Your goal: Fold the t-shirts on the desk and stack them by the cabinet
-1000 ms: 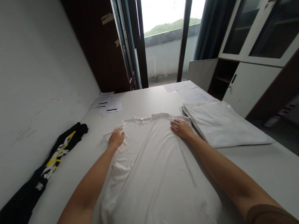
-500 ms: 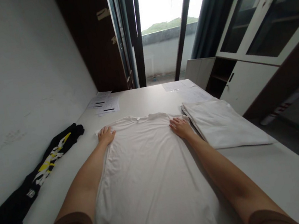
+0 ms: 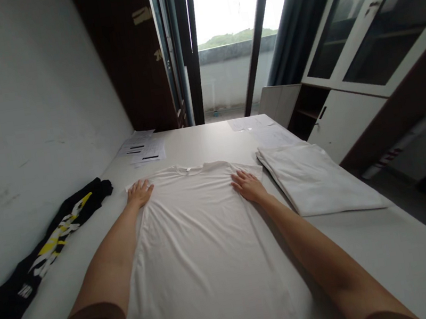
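Observation:
A white T-shirt (image 3: 204, 236) lies spread on the white table, its neckline at the far end and its lower part toward me. Soft creases run down its front. My left hand (image 3: 140, 193) rests flat on the left sleeve area near the shoulder, fingers stretched out. On the other side, my right hand (image 3: 248, 184) lies flat over the right shoulder and sleeve, its fingers slightly spread. Neither hand grips the cloth. Just right of the right hand is a folded white cloth (image 3: 321, 180) with a dark edge showing beneath its left side.
A black garment with yellow and white print (image 3: 54, 244) lies along the wall at left. Paper sheets (image 3: 147, 149) lie at the table's far left, and more papers (image 3: 264, 127) at far right. Beyond the white table (image 3: 197, 140) stand a dark cabinet, a glass door and white cabinets (image 3: 348, 119).
Both hands and the shirt's upper part have shifted slightly left in view, as has the whole scene. The right sleeve now shows more fully beyond my right hand.

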`<state>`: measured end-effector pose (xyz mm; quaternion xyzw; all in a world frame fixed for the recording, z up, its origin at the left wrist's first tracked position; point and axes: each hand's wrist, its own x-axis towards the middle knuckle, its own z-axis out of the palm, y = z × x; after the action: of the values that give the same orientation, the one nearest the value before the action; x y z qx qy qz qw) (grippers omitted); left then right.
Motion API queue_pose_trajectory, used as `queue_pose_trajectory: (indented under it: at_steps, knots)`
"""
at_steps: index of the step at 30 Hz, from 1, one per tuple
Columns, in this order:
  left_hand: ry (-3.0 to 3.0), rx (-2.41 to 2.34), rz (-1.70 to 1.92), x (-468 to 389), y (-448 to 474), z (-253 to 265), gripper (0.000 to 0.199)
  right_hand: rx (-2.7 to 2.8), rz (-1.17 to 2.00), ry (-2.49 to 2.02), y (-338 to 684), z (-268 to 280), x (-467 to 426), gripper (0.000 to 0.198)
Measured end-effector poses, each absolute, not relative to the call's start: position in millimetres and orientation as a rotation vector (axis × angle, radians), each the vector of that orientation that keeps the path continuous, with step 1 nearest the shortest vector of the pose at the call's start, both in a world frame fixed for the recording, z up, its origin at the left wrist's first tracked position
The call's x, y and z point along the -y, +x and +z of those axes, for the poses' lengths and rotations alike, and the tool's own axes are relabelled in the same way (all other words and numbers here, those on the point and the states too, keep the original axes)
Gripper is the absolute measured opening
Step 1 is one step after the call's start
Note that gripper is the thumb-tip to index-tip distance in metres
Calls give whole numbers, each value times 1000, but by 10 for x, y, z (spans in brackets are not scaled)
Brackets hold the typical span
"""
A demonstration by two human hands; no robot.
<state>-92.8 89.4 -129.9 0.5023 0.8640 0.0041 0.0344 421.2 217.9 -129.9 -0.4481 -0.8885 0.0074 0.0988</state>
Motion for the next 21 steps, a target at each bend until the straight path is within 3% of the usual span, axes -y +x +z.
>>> queue_pose_trajectory:
  at_steps: [12, 21]
  knots:
    - [1740, -2667, -38, -523, -1067, -1215, 67, 2537, -30, -1219, 4217, -1215, -2105, 55]
    - [2129, -2477, 107, -843, -32, -1216, 58, 2560, 61, -1383, 3870, -1159, -2404, 55]
